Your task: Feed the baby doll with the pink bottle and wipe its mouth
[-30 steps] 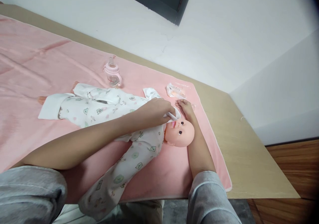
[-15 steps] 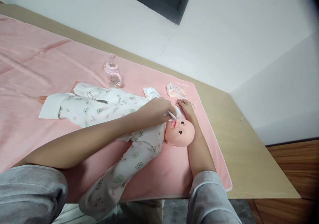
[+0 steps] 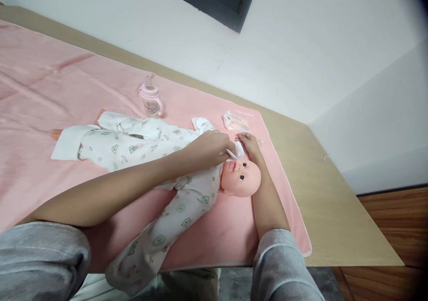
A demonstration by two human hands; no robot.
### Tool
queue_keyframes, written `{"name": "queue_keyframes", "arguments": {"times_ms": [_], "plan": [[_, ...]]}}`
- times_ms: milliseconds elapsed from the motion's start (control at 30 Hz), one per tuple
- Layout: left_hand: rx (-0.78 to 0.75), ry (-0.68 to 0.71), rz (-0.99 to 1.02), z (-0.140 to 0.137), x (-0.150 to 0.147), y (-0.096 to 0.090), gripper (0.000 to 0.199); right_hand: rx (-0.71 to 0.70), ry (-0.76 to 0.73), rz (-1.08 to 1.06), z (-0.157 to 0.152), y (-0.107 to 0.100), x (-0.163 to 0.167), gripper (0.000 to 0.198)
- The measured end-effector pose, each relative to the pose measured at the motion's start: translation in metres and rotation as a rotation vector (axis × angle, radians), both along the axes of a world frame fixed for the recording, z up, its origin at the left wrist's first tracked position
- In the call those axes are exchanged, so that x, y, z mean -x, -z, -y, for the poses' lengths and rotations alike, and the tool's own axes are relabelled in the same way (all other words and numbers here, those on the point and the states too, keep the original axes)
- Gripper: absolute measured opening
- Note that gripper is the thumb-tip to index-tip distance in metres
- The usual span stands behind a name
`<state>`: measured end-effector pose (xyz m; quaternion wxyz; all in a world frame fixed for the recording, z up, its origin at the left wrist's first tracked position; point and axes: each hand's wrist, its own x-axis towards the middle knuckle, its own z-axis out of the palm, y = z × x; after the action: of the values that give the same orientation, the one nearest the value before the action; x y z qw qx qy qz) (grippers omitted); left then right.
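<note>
A baby doll (image 3: 242,180) lies on its back on the pink blanket (image 3: 210,229), its head toward the right. It wears a white romper (image 3: 143,149) with a green and pink animal print; one sleeve hangs over the front edge. My left hand (image 3: 214,148) reaches across the doll's chest, fingers closed on a folded white cloth (image 3: 238,151) beside the doll's mouth and cheek. Beyond the head, my right hand (image 3: 248,144) rests by the far side of the face with its fingers stretched out. My right forearm runs around the top of the head.
A pink-lidded baby bottle (image 3: 151,98) with handles stands behind the doll's legs. Near my right hand lies a clear plastic packet (image 3: 236,121). The wooden table (image 3: 321,194) meets a white wall (image 3: 284,60) at the back.
Hardly anything differs. The white cloth has shifted slightly by the doll's cheek, while both arms and the doll keep their places.
</note>
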<state>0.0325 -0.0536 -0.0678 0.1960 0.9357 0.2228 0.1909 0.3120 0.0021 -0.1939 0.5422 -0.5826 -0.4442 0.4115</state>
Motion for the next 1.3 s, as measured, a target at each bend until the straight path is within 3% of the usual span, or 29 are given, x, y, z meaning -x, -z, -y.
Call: {"name": "queue_keyframes", "arguments": {"times_ms": [367, 767, 1300], "plan": [[0.04, 0.018, 0.016, 0.014, 0.008, -0.018, 0.033, 0.014, 0.04, 0.03, -0.005, 0.004, -0.003, 0.014], [-0.004, 0.057, -0.129, 0.02, 0.001, -0.012, 0.041, 0.011, 0.033, -0.01, -0.005, 0.004, -0.002, 0.005], [-0.051, 0.04, -0.052, 0.013, 0.0, -0.007, 0.038, 0.016, 0.038, 0.017, -0.004, 0.002, 0.0, 0.007]]}}
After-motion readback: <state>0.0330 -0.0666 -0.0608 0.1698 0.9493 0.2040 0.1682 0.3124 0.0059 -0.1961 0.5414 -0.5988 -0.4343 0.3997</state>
